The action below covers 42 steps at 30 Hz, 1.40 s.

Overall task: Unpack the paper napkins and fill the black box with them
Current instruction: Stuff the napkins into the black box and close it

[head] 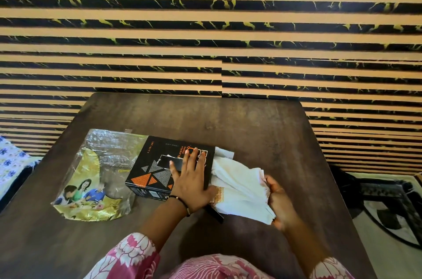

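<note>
A black box with orange triangles lies flat on the dark wooden table. My left hand rests palm down on its top, fingers spread. A stack of white paper napkins sticks out of the box's open right end, with part of it inside. My right hand grips the outer end of that stack. A black flap of the box shows under the napkins near the table's front.
An opened clear and gold plastic napkin wrapper lies left of the box. The striped wall stands right behind the table. A flowered cloth is at the far left, a patterned rug on the right.
</note>
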Each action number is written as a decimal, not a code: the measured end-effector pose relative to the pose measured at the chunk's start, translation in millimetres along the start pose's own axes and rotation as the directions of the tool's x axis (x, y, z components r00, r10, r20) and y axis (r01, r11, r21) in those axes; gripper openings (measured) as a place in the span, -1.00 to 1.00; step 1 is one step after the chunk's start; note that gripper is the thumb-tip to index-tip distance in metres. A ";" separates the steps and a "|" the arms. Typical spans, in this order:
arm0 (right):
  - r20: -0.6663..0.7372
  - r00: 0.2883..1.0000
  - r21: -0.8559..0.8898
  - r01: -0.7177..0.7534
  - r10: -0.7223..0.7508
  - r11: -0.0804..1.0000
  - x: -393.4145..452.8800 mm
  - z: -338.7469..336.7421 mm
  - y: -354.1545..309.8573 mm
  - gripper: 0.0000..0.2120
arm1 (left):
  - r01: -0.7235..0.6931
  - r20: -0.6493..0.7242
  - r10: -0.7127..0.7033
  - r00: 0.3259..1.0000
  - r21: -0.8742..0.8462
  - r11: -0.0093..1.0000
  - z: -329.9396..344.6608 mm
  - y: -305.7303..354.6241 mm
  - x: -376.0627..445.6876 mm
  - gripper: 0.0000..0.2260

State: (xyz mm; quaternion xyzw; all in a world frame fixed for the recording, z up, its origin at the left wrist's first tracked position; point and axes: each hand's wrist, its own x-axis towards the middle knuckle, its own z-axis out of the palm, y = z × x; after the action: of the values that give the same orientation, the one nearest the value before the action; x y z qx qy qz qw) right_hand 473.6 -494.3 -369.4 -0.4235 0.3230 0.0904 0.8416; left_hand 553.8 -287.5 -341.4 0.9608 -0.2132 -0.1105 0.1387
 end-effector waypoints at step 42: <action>-0.157 0.985 -0.528 -0.142 0.068 0.837 -4.3 24.5 -23.8 -0.74 | -0.033 0.072 0.017 0.997 0.230 0.973 1.2 6.7 -4.7 -0.29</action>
State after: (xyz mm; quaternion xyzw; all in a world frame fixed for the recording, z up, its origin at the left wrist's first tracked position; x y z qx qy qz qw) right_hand 491.8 -489.8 -340.6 -0.6288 0.3624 0.1953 0.6597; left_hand 546.8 -291.6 -339.7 0.9631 -0.2416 -0.1167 0.0201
